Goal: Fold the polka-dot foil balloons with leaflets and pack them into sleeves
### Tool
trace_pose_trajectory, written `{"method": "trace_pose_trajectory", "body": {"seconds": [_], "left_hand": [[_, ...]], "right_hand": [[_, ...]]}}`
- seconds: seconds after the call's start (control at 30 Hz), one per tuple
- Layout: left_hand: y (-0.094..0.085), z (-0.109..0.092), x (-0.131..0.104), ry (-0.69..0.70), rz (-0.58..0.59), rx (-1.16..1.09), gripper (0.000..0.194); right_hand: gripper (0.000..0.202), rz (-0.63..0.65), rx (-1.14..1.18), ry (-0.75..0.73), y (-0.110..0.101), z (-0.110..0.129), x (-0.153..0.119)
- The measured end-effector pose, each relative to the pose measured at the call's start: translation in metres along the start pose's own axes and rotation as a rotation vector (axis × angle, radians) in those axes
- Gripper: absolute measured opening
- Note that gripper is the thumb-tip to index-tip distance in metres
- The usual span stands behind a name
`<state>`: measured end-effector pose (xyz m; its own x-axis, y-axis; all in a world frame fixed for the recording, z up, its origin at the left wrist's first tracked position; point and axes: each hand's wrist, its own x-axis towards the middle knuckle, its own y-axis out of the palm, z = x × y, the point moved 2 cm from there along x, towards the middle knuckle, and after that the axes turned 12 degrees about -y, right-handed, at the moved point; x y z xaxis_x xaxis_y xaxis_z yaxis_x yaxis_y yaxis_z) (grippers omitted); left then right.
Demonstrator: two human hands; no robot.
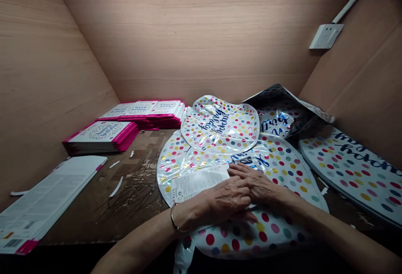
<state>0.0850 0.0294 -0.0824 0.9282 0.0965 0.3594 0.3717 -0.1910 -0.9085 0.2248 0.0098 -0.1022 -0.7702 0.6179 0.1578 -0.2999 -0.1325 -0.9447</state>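
My left hand (230,195), a metal bangle on its wrist, is closed and rests against my right hand (256,182) over a dotted foil balloon (301,177). Its thumb lies low on the foil, and what its fingers hold is hidden. The fingers of my right hand lie flat and point left, touching the right end of a white printed card (199,182). That card lies on the balloon, partly behind my left forearm. A smaller dotted foil piece (216,129) with blue lettering lies just beyond my hands. Near my left wrist hangs the balloon's pale tail (184,255).
Pink-edged card packs (103,133) stand stacked at the back left, with a pile of long printed cards (53,198) in front. More flat foil balloons (361,169) lie at right, below a dark-lined folded sheet (282,102). Wooden panels (204,35) enclose the worktop.
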Motion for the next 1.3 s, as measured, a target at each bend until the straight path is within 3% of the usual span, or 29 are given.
{"method": "trace_pose_trajectory", "body": {"seconds": [0.13, 0.27, 0.43, 0.6, 0.77, 0.83, 0.93, 1.0, 1.1, 1.2, 1.3], "left_hand": [[0.002, 0.005, -0.003, -0.067, -0.068, -0.023, 0.035], [-0.003, 0.006, -0.006, -0.135, -0.099, -0.137, 0.032], [-0.006, 0.009, -0.004, -0.168, -0.160, -0.313, 0.038], [-0.004, 0.006, -0.008, -0.242, -0.049, -0.250, 0.032], [-0.001, 0.006, -0.010, -0.278, -0.019, -0.217, 0.030], [-0.006, 0.009, -0.006, -0.214, 0.013, -0.219, 0.028], [-0.029, 0.016, -0.007, -0.143, 0.136, -0.129, 0.022], [-0.048, 0.020, -0.022, -0.266, 0.199, 0.035, 0.023], [-0.064, 0.019, -0.072, -0.698, 0.228, 0.275, 0.042], [-0.056, 0.008, -0.124, -0.964, 0.318, 0.297, 0.059], [-0.046, 0.008, -0.143, -1.031, 0.297, 0.325, 0.079]], "right_hand": [[0.046, -0.013, 0.012, 0.061, 0.008, -0.007, 0.016], [0.048, 0.003, 0.056, 0.096, 0.009, -0.013, 0.015], [0.040, 0.038, 0.229, 0.016, 0.003, -0.017, 0.012], [0.050, 0.026, 0.092, 0.032, 0.006, -0.009, 0.013], [0.054, -0.031, 0.088, 0.115, 0.014, 0.004, 0.017], [0.052, -0.084, 0.138, 0.190, 0.015, 0.006, 0.018], [0.039, -0.162, 0.251, 0.299, 0.013, 0.006, 0.018], [0.040, -0.152, 0.330, 0.330, 0.009, 0.005, 0.016], [0.040, -0.088, 0.401, 0.321, 0.001, 0.005, 0.009], [0.037, 0.027, 0.365, 0.113, -0.009, 0.011, 0.003], [0.037, 0.116, 0.211, -0.155, -0.020, 0.019, 0.001]]}}
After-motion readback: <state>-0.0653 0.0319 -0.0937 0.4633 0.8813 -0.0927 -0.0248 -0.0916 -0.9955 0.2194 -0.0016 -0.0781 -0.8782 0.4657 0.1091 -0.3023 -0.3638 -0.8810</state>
